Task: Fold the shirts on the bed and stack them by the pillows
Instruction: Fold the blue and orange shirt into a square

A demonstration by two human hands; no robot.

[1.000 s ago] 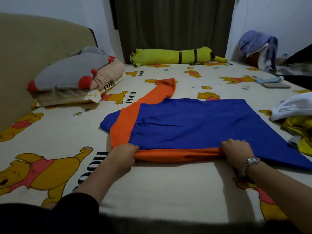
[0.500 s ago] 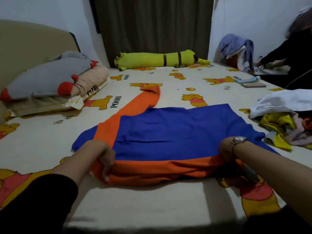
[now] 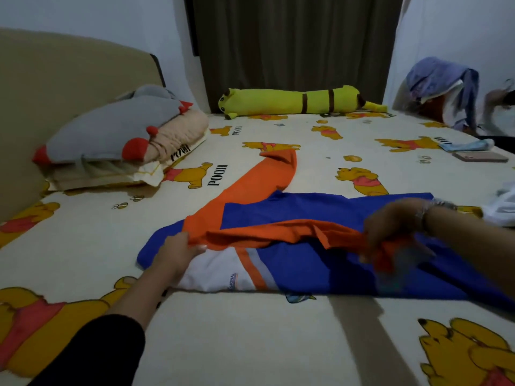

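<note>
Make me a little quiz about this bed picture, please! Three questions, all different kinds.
1. True or false: both hands grip the orange edge of the shirt.
2. What lies along the curtain at the far side of the bed? A) a yellow plush toy B) a red ball C) a green backpack
3. Fill in: the pillows sit on the ____ side of the picture.

Key
1. True: the left hand and right hand both hold it, though the right one is blurred.
2. A, the yellow plush toy.
3. Left.
</note>
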